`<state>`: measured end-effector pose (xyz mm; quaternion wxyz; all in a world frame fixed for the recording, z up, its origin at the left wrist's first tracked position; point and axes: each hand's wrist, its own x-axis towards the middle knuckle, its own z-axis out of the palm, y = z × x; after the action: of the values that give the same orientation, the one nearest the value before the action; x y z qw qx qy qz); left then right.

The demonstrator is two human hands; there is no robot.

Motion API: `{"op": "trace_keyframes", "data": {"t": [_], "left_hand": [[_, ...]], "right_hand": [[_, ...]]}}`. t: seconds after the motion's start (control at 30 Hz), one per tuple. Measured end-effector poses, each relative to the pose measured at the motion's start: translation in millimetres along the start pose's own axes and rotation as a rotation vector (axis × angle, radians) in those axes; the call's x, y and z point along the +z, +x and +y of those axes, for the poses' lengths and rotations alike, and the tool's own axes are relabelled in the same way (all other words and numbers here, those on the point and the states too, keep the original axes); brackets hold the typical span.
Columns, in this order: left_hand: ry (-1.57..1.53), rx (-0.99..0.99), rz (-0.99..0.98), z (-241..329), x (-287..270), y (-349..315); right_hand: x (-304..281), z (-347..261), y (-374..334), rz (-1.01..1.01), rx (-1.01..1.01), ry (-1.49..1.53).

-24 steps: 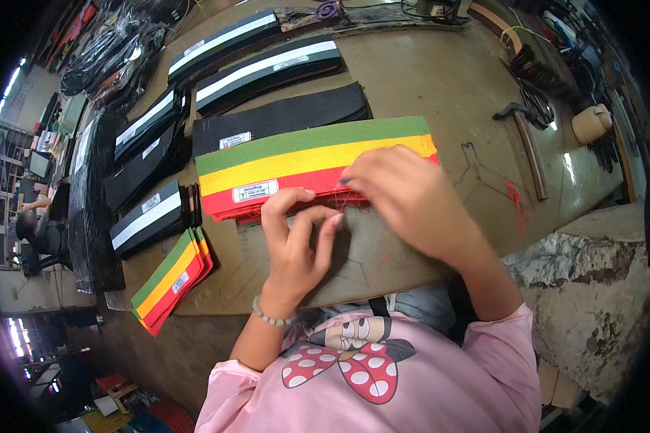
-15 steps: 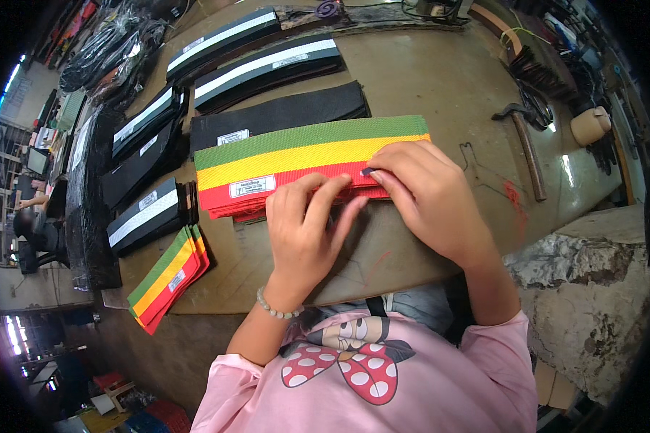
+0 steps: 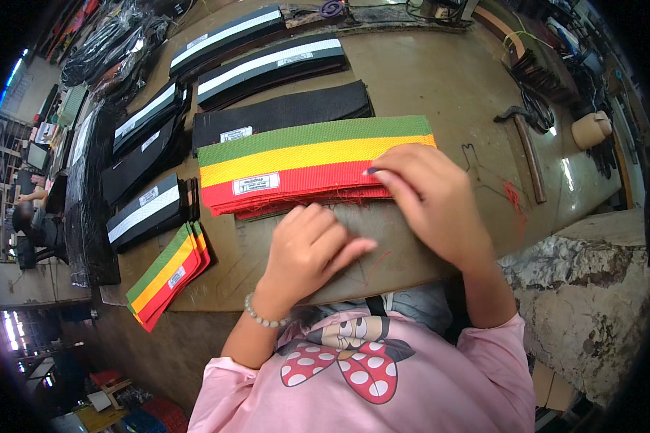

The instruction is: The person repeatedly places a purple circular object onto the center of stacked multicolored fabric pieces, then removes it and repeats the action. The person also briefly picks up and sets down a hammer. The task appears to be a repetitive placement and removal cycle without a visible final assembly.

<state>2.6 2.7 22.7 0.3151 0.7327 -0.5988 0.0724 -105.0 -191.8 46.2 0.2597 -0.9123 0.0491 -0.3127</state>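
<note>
From where I stand, the right hand (image 3: 432, 199) has its thumb and forefinger tips close together over the red band of a stack of green, yellow and red webbing strips (image 3: 310, 152) — whether that grip is clamped on the cloth, a thread or the small dark bit at the fingertips, I cannot tell. The hand hides part of the stack's right end. The left hand (image 3: 307, 249) hangs just below the frayed red edge, fingers loosely curled, thumb apart, its grip holding nothing.

The strips lie across the middle of the surface (image 3: 426, 79), covering the near side of a black strip stack (image 3: 289, 112). A smaller striped bundle (image 3: 167, 276) sits at the left edge, beside a black-and-white stack (image 3: 146, 213). Over to the right — a tangle of red thread (image 3: 512, 193), then a hammer (image 3: 531, 159).
</note>
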Motion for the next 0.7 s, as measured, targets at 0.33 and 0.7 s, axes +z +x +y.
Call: {"op": "trace_keyframes", "data": {"t": [0.33,0.7], "left_hand": [[-0.014,-0.034,-0.078,-56,-48,29],[0.497,0.06,0.175,-16,-87,48]], "right_hand": [[-90,162,-75,0.164,0.683,-0.982],[-99,146,-72,0.5,0.641,-0.469]]}}
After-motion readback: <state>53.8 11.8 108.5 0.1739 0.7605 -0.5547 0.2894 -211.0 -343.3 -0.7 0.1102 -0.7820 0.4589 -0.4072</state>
